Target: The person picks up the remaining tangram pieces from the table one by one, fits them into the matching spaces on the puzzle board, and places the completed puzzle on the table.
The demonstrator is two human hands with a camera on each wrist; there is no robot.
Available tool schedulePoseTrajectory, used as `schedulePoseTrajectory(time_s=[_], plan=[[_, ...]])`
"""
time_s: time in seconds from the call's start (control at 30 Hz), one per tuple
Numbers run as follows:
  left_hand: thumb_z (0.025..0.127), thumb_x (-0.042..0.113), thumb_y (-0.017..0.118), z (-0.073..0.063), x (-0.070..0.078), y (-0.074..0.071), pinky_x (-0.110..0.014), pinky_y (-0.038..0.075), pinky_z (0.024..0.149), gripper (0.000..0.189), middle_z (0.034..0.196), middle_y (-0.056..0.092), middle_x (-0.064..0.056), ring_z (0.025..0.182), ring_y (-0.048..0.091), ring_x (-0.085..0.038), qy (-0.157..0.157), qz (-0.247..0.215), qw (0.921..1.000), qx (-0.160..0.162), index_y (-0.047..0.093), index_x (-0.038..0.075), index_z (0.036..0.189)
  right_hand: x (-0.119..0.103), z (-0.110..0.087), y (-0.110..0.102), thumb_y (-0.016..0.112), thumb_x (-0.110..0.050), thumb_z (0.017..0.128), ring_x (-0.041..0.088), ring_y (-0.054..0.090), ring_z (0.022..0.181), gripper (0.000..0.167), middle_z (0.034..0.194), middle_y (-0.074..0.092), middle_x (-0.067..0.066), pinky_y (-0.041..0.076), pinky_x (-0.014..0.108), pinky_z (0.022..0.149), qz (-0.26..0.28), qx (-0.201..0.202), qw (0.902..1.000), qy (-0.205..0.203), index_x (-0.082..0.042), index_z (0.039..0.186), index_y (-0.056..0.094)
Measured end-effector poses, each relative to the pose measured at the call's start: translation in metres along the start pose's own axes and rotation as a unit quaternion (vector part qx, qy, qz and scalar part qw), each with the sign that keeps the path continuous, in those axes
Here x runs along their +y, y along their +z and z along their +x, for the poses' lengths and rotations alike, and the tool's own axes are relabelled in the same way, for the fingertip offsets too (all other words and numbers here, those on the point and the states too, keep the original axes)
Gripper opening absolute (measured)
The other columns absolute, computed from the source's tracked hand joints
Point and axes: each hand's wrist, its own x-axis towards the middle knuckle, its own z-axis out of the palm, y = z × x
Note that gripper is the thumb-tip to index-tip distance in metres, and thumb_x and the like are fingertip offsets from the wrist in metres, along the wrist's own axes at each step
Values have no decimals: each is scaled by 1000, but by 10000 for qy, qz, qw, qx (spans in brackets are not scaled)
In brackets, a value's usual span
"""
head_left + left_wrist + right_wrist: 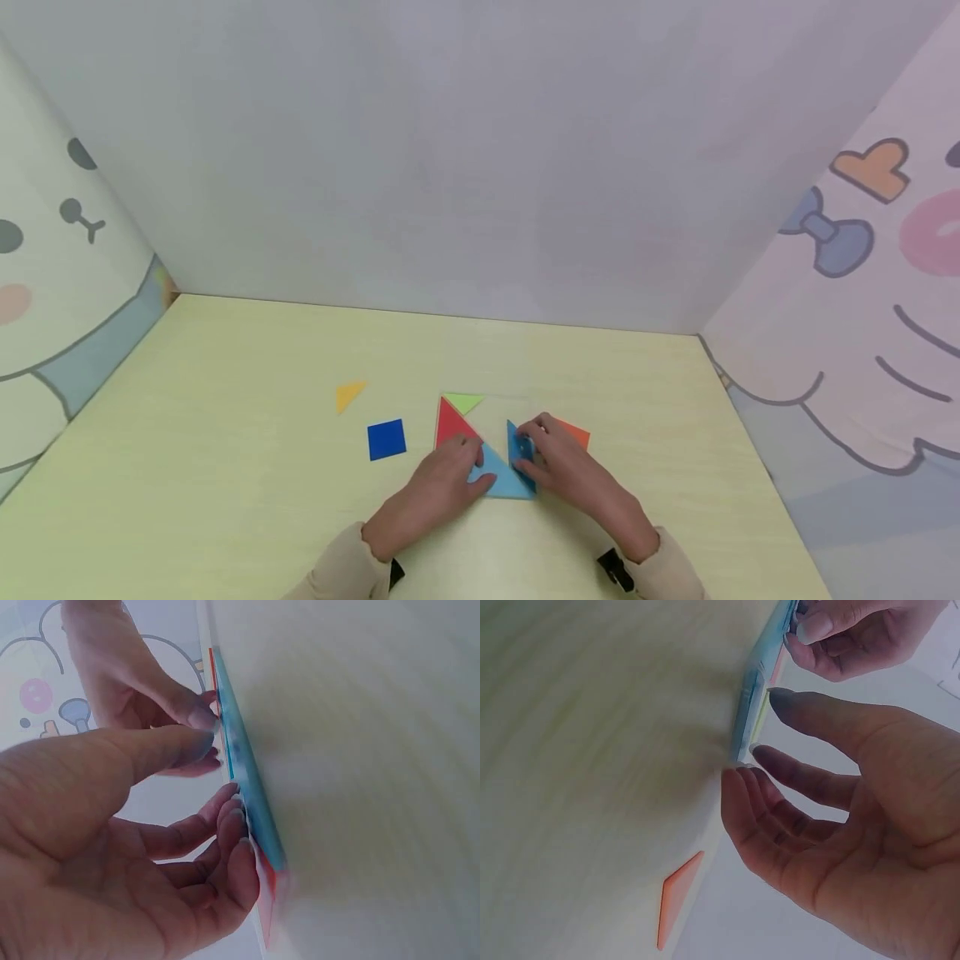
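Two hands at work on a pale tabletop (262,500). The right hand (566,462) holds the dark blue piece (514,442) between bent fingers and thumb. The left hand (448,475) rests on the red triangle (452,423) and the light blue triangle (506,485), its thumb and fingers apart and clamped on nothing. The dark blue piece lies at the light blue triangle's slanted right-hand edge; the right thumb hides whether the two edges fully meet.

The step in hand appears to be the alignment of these edges. It is probably best done with light, steady pressure from the left hand — enough to keep the larger pieces from sliding — while the right hand keeps its piece flat, lest one edge ride over the other.

Count: seven flat pieces, one of each colour. Under or between the hands are one red, one light blue and one dark blue; one green triangle (462,402) lies beside the red; one orange piece (572,432) is partly hidden behind the right hand; one yellow triangle (349,395) and one blue square (387,440) lie apart, to the left.
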Motion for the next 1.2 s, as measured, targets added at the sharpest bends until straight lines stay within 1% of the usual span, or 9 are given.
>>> schedulePoseTrajectory(time_s=[0.17, 0.3, 0.43, 0.53, 0.67, 0.8, 0.93, 1.0, 1.2], plan=[[93, 20, 77, -2, -5, -5, -23, 42, 63, 20, 83, 52, 2, 77, 48, -11, 74, 31, 9994, 341, 61, 9, 97, 1, -4, 0, 78, -10, 92, 16, 53, 81, 26, 100, 54, 5, 49, 23, 70, -22, -53, 10000, -16, -1, 113, 65], [91, 15, 78, -2, -7, -7, -22, 42, 62, 17, 80, 52, 2, 75, 48, -11, 88, 124, 9976, 673, 63, 10, 93, 3, -7, 0, 78, -9, 91, 13, 51, 80, 25, 98, 54, 4, 49, 22, 69, -69, -133, 9999, -79, -2, 110, 66], [89, 13, 80, -1, -11, -8, -20, 41, 59, 17, 75, 51, 4, 72, 48, -10, 32, 340, 9943, 1015, 63, 11, 90, 5, -10, -2, 78, -9, 92, 11, 49, 80, 25, 97, 54, 3, 48, 22, 70, -73, -261, 9995, -139, -2, 111, 64], [88, 12, 81, -1, -15, -9, -19, 41, 58, 18, 74, 51, 5, 70, 49, -9, -44, 534, 9909, 1236, 62, 12, 88, 5, -11, -3, 77, -10, 93, 13, 52, 83, 26, 99, 54, 2, 50, 24, 73, 76, -397, 9991, -86, -2, 113, 63], [86, 12, 82, -2, -20, -12, -20, 41, 58, 20, 74, 52, 3, 71, 50, -10, -228, 619, 9882, 1379, 63, 11, 90, 5, -11, -6, 75, -10, 94, 16, 53, 85, 24, 102, 54, 2, 50, 25, 74, 326, -575, 9978, 59, -3, 113, 63], [85, 14, 83, -2, -24, -16, -20, 42, 57, 23, 74, 52, 2, 70, 50, -11, -337, 672, 9863, 1469, 62, 10, 91, 5, -11, -7, 75, -10, 94, 16, 53, 85, 23, 103, 54, 2, 50, 25, 75, 409, -616, 9973, 47, -4, 112, 62], [87, 14, 81, -2, -27, -20, -22, 43, 58, 21, 76, 51, 2, 72, 51, -12, -294, 771, 9845, 1545, 61, 8, 92, 6, -12, -8, 75, -10, 94, 16, 53, 87, 23, 105, 54, 2, 51, 25, 77, 527, -648, 9965, 67, -4, 113, 62], [87, 13, 80, -2, -28, -22, -22, 44, 59, 20, 79, 52, 0, 74, 52, -14, -260, 825, 9838, 1568, 62, 7, 94, 6, -12, -8, 75, -10, 95, 16, 53, 88, 23, 106, 54, 2, 51, 26, 77, 587, -666, 9960, 112, -4, 113, 62], [84, 10, 83, -2, -32, -30, -26, 47, 62, 25, 85, 57, -5, 76, 53, -16, -240, 998, 9805, 1676, 64, 3, 99, 5, -13, -10, 75, -9, 94, 17, 54, 87, 23, 106, 55, 3, 51, 26, 77, 610, -662, 9959, 48, -3, 112, 62]])
